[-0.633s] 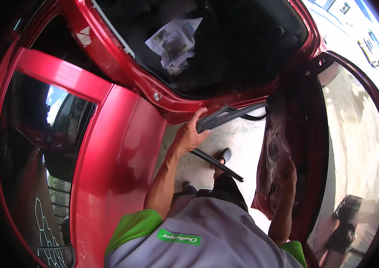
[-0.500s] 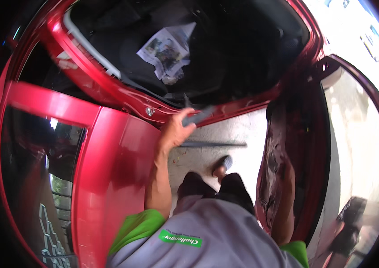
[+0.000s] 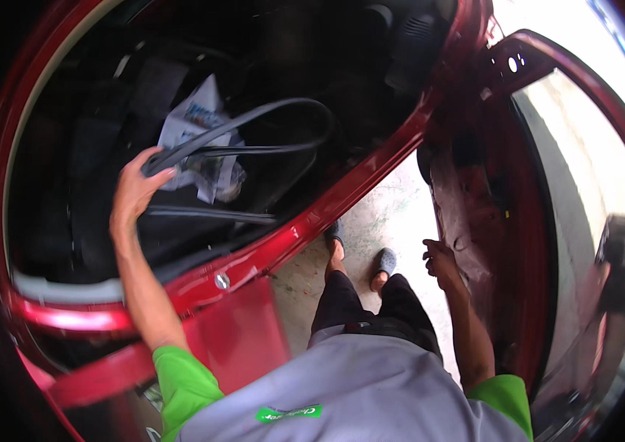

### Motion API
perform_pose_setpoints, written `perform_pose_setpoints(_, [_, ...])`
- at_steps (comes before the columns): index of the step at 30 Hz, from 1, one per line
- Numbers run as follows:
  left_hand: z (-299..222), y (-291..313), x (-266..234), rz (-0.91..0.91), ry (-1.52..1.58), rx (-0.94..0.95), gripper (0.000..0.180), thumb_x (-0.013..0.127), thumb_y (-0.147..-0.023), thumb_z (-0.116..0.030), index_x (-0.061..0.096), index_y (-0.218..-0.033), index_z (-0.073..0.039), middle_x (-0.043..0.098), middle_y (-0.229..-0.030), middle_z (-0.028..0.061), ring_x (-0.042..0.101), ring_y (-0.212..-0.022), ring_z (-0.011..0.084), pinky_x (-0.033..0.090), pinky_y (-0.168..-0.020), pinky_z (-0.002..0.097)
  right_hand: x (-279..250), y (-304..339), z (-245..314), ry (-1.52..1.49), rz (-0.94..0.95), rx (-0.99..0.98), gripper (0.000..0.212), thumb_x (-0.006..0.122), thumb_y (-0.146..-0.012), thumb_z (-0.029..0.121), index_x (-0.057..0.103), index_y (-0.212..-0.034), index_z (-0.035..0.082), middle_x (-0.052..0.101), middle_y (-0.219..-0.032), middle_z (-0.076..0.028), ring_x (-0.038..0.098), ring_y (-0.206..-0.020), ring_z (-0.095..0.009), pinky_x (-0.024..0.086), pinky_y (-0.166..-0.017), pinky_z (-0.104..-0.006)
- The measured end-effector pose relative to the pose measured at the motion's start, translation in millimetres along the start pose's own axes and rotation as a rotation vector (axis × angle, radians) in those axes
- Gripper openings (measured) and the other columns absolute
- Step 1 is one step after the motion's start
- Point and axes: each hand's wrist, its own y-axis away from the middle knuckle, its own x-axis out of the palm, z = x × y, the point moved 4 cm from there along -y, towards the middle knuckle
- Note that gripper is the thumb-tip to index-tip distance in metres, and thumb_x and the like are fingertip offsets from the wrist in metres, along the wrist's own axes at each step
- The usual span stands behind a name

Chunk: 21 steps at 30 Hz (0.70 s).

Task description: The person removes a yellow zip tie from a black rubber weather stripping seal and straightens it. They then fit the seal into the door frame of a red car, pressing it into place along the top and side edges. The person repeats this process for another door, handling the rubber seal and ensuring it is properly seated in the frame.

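My left hand (image 3: 139,184) is inside the door opening of a red car, closed on a long, dark rubber strip (image 3: 268,110) that looks like a door seal. From the fingers the strip bends in a wide loop over crumpled printed paper (image 3: 184,129) on the dark interior; another length trails lower, towards the sill. Beside the trim-less inner side of the open right-hand door (image 3: 467,199) hangs my right hand (image 3: 441,264). Its fingers are loosely bent and apart, with nothing visible in them.
The red door sill (image 3: 312,214) runs diagonally between me and the cabin. Another open red door (image 3: 242,331) stands at lower left. My feet are on a pale concrete floor (image 3: 393,199), between the doors.
My left hand has moved left and into the cabin, carrying the strip up from beside the sill. My right hand has come away from the right-hand door's inner panel. My view has turned.
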Motion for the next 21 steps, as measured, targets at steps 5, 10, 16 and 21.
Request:
perform_pose_setpoints(5, [88,-110,-13,-0.009,-0.604,0.168,0.057,0.077,-0.09,-0.028,0.059,-0.142,-0.013,0.062,-0.135,0.0163,0.061,-0.12,0.0377,0.048,-0.1,0.0421,35,-66,-36,0.122,-0.058,0.014,0.034,0.057,-0.1,0.026,0.071,-0.122,0.004,0.071,-0.092,-0.008,0.053,-0.061,-0.012,0.041,-0.05,-0.0275])
perform_pose_setpoints(10, [197,-164,20,0.146,-1.401,0.038,0.07,0.066,-0.096,-0.042,0.041,-0.157,-0.02,0.036,-0.162,0.0119,0.033,-0.148,0.038,0.028,-0.114,0.0695,71,-162,-48,0.227,-0.15,0.113,0.04,0.065,-0.096,0.037,0.073,-0.119,0.005,0.07,-0.093,-0.006,0.058,-0.071,-0.015,0.047,-0.057,-0.0325])
perform_pose_setpoints(16, [233,-108,160,0.35,-0.929,-0.15,0.096,0.06,-0.091,-0.068,0.03,-0.162,-0.01,0.0,-0.17,0.0273,0.017,-0.156,0.0444,0.013,-0.121,0.0682,133,-278,18,0.452,-0.279,-0.103,0.061,0.073,-0.089,0.051,0.071,-0.124,0.002,0.075,-0.113,-0.018,0.071,-0.107,-0.028,0.053,-0.094,-0.0408])
perform_pose_setpoints(21, [275,-74,195,0.499,-0.929,-0.296,0.086,0.063,-0.092,-0.062,0.043,-0.156,-0.009,0.008,-0.17,0.0282,0.012,-0.157,0.0435,0.012,-0.123,0.0656,169,-373,97,0.701,-0.227,-0.322,0.074,0.075,-0.082,0.059,0.065,-0.134,0.009,0.07,-0.127,-0.016,0.065,-0.12,-0.031,0.052,-0.101,-0.0442])
